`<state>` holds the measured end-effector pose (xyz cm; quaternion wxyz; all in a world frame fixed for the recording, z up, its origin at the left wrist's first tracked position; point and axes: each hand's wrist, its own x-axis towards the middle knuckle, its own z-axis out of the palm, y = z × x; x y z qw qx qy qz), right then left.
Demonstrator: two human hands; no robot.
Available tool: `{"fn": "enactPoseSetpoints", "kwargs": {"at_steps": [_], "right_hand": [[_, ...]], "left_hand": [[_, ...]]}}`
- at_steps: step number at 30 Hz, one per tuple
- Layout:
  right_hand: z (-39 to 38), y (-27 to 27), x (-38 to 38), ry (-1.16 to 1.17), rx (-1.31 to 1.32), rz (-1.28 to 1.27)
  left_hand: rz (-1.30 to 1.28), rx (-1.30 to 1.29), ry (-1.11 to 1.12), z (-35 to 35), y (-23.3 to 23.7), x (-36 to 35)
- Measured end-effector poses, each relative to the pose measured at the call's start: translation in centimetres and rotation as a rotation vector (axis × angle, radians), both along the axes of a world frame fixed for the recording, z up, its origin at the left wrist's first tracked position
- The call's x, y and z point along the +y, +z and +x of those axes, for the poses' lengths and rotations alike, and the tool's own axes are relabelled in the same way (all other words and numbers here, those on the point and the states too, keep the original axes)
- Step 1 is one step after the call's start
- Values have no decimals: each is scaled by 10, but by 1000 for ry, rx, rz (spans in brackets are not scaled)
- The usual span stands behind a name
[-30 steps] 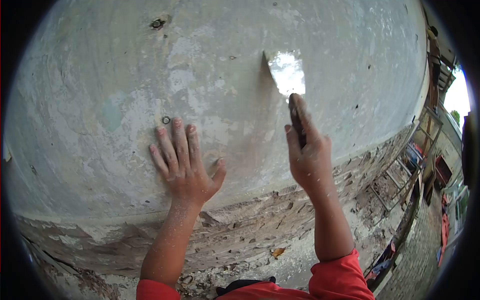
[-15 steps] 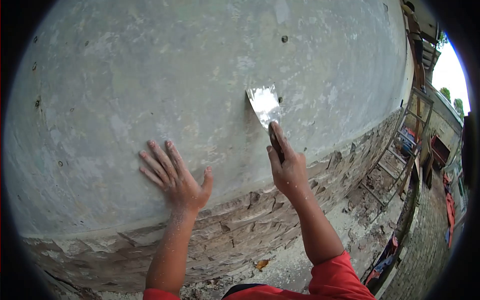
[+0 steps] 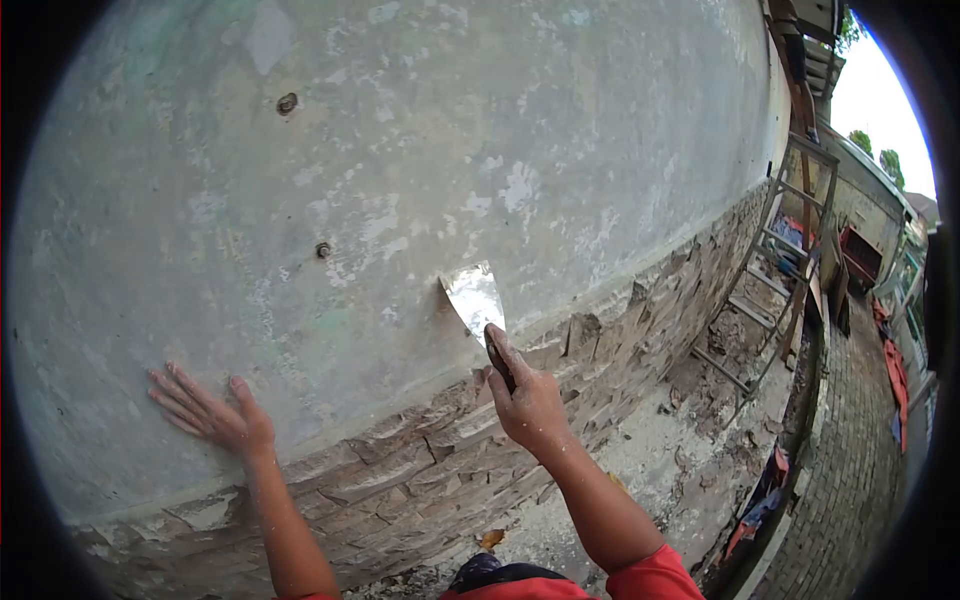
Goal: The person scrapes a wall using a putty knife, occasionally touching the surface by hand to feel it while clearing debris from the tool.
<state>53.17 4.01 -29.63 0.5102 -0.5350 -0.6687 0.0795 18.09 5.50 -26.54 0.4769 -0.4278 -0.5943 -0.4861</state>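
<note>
My right hand (image 3: 528, 405) grips the dark handle of a metal scraper (image 3: 473, 298), whose broad shiny blade lies against the grey-green wall (image 3: 400, 150) low down, just above the stone strip. At the lower left, my left hand (image 3: 222, 418) rests on the same wall with its fingers spread, holding nothing. Whitish dust coats both hands. Pale patches and two small dark holes mark the wall's surface.
Rough stone cladding (image 3: 400, 465) runs along the wall's base. A ladder (image 3: 765, 280) leans at the right, with part of a person above it. A brick path (image 3: 840, 480), red cloth (image 3: 893, 380) and a reddish box (image 3: 860, 255) lie further right.
The view has shifted to the right along the wall. The scraper and my right hand sit lower, nearer the stone. My left hand, still flat on the wall, appears further left and lower.
</note>
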Motion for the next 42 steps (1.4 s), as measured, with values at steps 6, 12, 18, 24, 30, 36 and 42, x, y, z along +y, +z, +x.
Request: {"fn": "enactPoseSetpoints", "kwargs": {"at_steps": [6,12,18,24,30,36,42], "right_hand": [[48,81,45,-57,5,58],[105,70,79,-29,-81,186],[163,-10,71,20,-82,22],[222,74,124,-49,-12,188],[269,128,157,-21,105,247],[311,33,134,64,-8,100],[423,119,197,-27,15,223]], "left_hand": [[-105,-98,-105,117,-44,31],[-274,-69,2,135,-49,28],[-300,-111,139,140,-52,35],[-268,-76,-29,206,-30,55],[-331,59,48,286,-6,85],[-416,110,33,349,6,101],[-500,117,-32,464,10,133]]}}
